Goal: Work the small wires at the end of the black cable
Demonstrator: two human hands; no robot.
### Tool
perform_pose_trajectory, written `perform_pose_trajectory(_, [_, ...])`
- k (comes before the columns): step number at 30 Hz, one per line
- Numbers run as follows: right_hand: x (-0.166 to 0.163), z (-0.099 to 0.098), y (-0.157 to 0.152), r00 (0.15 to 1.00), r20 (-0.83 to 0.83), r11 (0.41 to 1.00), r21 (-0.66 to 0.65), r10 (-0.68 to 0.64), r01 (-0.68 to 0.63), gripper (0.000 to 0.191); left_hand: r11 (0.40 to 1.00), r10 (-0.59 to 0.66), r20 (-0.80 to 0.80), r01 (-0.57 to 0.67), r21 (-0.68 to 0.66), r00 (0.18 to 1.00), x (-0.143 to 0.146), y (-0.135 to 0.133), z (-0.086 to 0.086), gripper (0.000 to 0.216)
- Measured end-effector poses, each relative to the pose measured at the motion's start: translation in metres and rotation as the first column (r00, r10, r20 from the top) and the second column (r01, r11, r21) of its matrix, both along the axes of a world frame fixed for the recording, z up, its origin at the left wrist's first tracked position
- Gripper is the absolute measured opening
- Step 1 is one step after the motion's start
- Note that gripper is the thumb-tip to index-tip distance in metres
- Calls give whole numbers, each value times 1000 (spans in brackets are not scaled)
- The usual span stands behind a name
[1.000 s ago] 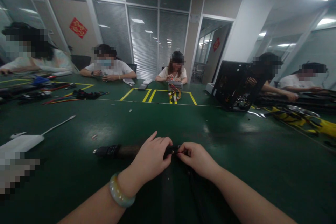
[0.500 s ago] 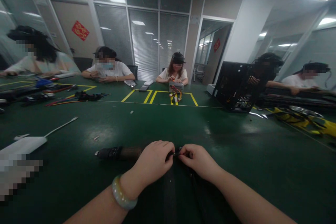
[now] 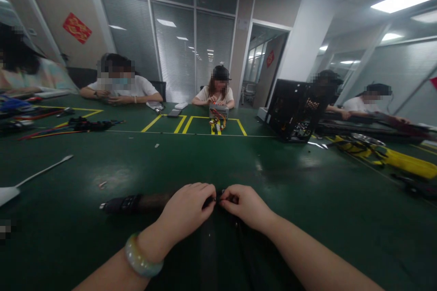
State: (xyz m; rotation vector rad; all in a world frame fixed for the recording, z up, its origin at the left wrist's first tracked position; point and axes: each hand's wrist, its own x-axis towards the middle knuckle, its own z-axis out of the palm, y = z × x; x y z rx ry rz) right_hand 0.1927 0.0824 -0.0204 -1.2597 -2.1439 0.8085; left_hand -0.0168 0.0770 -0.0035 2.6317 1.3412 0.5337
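A dark electric screwdriver [image 3: 136,203] lies crosswise on the green table, its metal tip pointing left. My left hand [image 3: 187,202] is closed around its right end, thumb and fingers bent over it. Close beside it, my right hand [image 3: 247,204] is pinched, with the fingertips almost touching those of the left. A small dark piece shows at the right fingertips, too hidden to name. Below my hands a dark strip [image 3: 209,254] runs toward me over the table. A pale bangle [image 3: 141,257] circles my left wrist.
A black computer case [image 3: 290,109] stands at the back right, near yellow parts [image 3: 406,161]. Cables [image 3: 78,125] lie at the left, with a white adapter cord [image 3: 44,170] nearer me. Across the table a person handles a power supply [image 3: 218,111]; other people sit at both sides.
The view has turned a little to the right, so the room and table things sit further left. Both hands stay together at the screwdriver's end, with little change in their grip.
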Motion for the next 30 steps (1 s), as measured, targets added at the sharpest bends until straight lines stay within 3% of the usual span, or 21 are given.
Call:
perform_pose_trajectory(13, [2,-13,8,997,-58,998,37,49,-47,9,996,24,-48,-20,89,999,6,-8,6,5])
perform_pose_trajectory(23, [3,-19,8,995,-99,1000,19,-16,18,13,977,52,-59,-39,212,997,8,-15,3,6])
perform_pose_trajectory(30, [1,-21,6,990,-111,996,-6,-91,91,15,977,57,-75,-40,211,996,8,-18,1,13])
